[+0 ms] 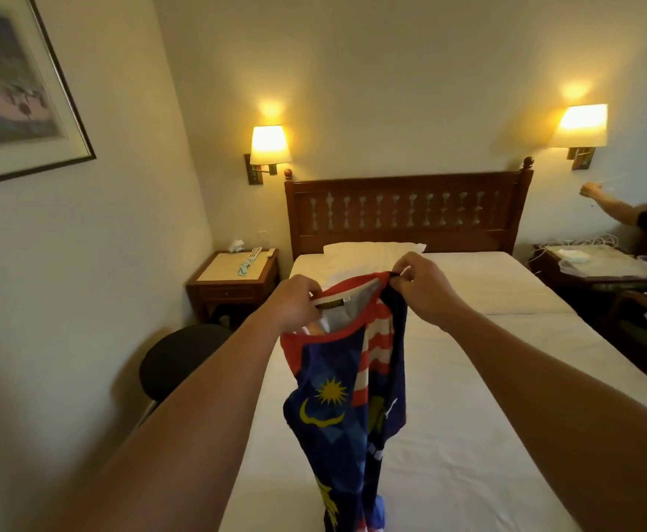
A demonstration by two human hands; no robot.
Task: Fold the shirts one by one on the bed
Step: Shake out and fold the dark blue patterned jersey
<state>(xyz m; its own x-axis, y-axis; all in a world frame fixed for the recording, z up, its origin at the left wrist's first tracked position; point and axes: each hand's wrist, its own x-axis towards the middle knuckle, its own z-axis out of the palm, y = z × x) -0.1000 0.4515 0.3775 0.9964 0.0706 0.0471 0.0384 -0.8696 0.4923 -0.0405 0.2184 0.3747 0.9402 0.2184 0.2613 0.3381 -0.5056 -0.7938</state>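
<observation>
Your left hand (295, 301) pinches the red collar of the flag-print jersey (346, 397) beside its neck label, and your right hand (425, 289) pinches the dark shoulder edge across from it; both sets of fingers are curled tight on cloth. From those two grips the jersey hangs straight down, bunched and narrow, long axis vertical, its hem trailing toward the near end of the bed (467, 435). It hangs over the mattress, well short of the pillow (371, 249). Neither hand is clearly nearer; to lay it flat, you probably need to spread them apart first.
</observation>
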